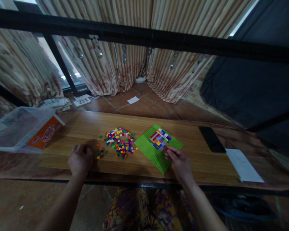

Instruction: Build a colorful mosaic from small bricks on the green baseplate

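Note:
A green baseplate (149, 148) lies on the wooden table (197, 154), carrying a patch of small coloured bricks (160, 139). My right hand (179, 162) rests on the plate's near right edge, fingers pinched on a small red brick (166, 149) beside the patch. Left of the plate sits a loose pile of several coloured bricks (119, 141), with a few strays (101, 152) nearer me. My left hand (80, 158) lies curled on the table just left of those strays; what it holds, if anything, is hidden.
A clear plastic bin (19, 131) with an orange label lies on its side at the table's left end. A black phone (212, 139) and a white sheet (244, 165) lie to the right. A black bar crosses overhead; curtains hang behind.

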Demonstrator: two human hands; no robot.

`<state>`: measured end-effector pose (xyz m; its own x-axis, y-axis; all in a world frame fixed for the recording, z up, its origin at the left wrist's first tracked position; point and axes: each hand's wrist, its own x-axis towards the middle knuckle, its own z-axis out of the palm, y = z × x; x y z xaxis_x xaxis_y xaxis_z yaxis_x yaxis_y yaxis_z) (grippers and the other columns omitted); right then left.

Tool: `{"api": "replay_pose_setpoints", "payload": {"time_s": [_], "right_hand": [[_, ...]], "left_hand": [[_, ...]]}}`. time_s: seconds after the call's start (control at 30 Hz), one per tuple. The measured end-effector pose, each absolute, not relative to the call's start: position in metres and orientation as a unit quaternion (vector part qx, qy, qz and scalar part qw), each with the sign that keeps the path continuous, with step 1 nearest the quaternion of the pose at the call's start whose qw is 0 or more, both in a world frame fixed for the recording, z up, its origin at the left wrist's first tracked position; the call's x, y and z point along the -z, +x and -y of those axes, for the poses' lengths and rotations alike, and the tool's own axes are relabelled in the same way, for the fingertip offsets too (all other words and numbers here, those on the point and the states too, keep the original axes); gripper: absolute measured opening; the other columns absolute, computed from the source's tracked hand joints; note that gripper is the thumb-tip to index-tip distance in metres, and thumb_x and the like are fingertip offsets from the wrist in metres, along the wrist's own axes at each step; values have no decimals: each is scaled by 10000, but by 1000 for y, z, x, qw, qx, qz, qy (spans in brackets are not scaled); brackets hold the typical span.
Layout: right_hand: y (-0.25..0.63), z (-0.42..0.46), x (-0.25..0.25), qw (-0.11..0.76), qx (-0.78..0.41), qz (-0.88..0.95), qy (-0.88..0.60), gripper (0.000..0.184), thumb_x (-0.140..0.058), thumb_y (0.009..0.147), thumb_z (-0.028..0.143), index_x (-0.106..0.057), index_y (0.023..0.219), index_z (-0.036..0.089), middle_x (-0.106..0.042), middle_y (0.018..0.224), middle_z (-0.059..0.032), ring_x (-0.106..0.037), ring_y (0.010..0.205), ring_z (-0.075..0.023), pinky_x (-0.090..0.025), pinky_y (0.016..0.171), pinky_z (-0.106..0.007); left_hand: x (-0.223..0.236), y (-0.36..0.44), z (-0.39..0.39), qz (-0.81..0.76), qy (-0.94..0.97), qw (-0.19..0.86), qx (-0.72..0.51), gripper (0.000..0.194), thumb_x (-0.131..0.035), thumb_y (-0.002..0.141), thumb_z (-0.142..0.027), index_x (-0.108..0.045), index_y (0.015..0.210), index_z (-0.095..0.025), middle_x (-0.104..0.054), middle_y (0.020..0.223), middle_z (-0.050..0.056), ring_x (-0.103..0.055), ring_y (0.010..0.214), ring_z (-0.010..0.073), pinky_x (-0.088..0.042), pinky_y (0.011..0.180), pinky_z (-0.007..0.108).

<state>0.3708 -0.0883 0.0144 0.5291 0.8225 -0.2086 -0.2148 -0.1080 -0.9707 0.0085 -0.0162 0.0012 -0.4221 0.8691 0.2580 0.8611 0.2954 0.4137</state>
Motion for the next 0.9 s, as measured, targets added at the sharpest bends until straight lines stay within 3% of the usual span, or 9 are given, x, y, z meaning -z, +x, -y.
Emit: {"api": "replay_pose_setpoints", "payload": {"time_s": [0.27,0.67,0.9], "right_hand": [[368,79,-25,596,-404,276,-637,367,-809,565,418,-694,800,160,-677,647,-17,-603,526,-128,-500,463,-239],[363,78,-10,550,-313,387,-671,363,-652,755,509,-658,848,159,-677,689,-24,-621,550,-150,-510,528,-272],[363,79,-14,465,-160,487,-722,358,-548,843,505,-671,810,171,-706,746,-63,-640,664,-186,-458,620,-277]], "left_hand": [[1,7,16,-802,539,-1,-257,250,-492,797,-284,-690,920,-195,-641,941,66,-567,766,188,-412,634,287],[1,8,16,-802,535,0,-263,246,-492,801,-295,-685,914,-193,-646,953,66,-570,763,187,-406,631,287],[2,7,15,-802,537,3,-262,249,-486,805,-294,-686,915,-196,-648,943,66,-579,771,190,-408,642,287]]}}
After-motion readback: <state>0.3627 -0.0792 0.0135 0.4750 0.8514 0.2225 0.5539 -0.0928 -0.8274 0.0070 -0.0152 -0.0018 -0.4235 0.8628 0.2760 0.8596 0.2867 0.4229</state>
